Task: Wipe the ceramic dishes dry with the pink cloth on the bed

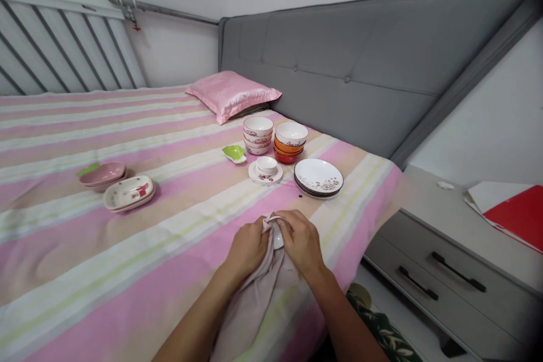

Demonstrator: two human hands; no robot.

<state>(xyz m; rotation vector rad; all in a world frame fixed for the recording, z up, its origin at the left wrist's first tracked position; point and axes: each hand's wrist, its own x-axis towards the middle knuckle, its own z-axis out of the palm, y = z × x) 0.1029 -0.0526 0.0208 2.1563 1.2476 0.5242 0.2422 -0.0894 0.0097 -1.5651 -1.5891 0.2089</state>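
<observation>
Both hands meet low in the middle of the view, over the striped bedsheet (127, 249). My left hand (248, 249) is closed on a beige cloth (258, 300) that hangs down toward me. My right hand (301, 240) is closed around a small white dish (278, 237), mostly hidden by fingers and cloth. The cloth is pressed against the dish between the two hands.
Beyond my hands lie a stack of white plates (318, 177), small saucers with a cup (266, 171), two bowl stacks (258, 134) (290, 142), a green dish (235, 153). Pink and white oval dishes (127, 192) lie left. A pink pillow (231, 93), grey headboard (360, 62), nightstand (449, 260) are around.
</observation>
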